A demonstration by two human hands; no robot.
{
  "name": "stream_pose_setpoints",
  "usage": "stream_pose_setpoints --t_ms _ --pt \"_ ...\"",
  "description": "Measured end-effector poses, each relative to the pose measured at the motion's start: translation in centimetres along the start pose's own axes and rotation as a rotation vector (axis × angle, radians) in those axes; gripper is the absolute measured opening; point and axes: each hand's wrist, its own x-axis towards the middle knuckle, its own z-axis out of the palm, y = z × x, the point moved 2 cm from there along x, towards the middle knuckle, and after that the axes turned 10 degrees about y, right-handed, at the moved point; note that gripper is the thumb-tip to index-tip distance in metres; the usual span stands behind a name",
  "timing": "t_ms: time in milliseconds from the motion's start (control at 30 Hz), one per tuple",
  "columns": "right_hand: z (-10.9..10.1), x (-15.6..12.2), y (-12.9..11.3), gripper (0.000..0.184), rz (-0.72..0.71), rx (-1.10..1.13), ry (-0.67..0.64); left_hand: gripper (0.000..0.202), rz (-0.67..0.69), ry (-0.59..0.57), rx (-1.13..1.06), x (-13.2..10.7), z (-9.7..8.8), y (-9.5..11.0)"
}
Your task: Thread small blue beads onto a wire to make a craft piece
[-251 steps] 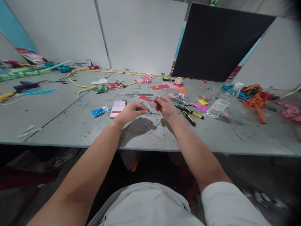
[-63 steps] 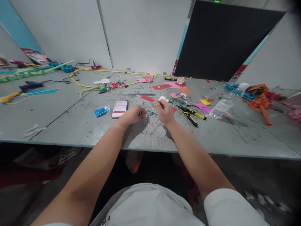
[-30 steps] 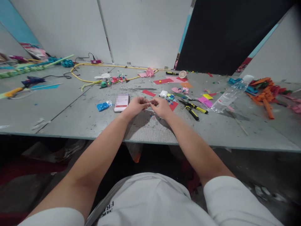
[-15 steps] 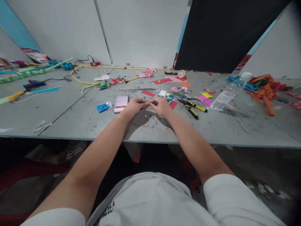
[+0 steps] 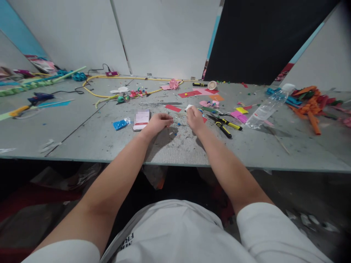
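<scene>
The left hand (image 5: pixel 159 123) and right hand (image 5: pixel 195 119) are curled, but whether either grips anything I cannot tell; the blue bit (image 5: pixel 178 124) sits between, in from the near edge of the desk (image 5: pixel 93 146); resting both hands there should steady fine pinching

Left hand (image 5: pixel 158 124) and right hand (image 5: pixel 195 119) flank a blue bit (image 5: pixel 178 124) on a table (image 5: pixel 82 146), the right perhaps pinching something near pliers (image 5: pixel 229 125).

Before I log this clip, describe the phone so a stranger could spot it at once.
On the grey table, find the person's left hand. The phone lies just left of it. Unlike the blue packet on its other side, it has a bright, pale screen with a red band.
</scene>
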Motion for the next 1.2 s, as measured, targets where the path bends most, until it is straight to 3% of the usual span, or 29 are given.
stream_pose_setpoints --t_ms 200,400,567,733,967,1200 --pt "-0.1 -0.2 -0.2 0.038 -0.067 -0.068 -0.099 0.004 0.154 -0.005 0.234 0.7 -0.3 -1.2" --pt "0.2 -0.5 0.0 0.013 -0.112 -0.041 -0.197 0.005 0.227 -0.023 0.327 0.8 -0.1 -1.6" --pt "0.5 -0.5 0.6 0.01 -0.097 -0.036 -0.277 0.002 0.232 -0.027 0.297 0.7 -0.1 -1.1" --pt "0.6 -0.7 0.0 0.009 -0.171 -0.04 -0.354 0.016 0.177 -0.016 0.199 0.2 -0.1 -0.5" --pt "0.7 -0.8 -0.4 0.011 -0.282 -0.032 -0.364 0.013 -0.126 -0.01 -0.212 -0.1 0.1 -0.1" --pt "0.7 -0.8 -0.4 0.012 -0.296 0.007 -0.34 0.017 -0.188 0.001 -0.343 -0.1 0.2 0.1"
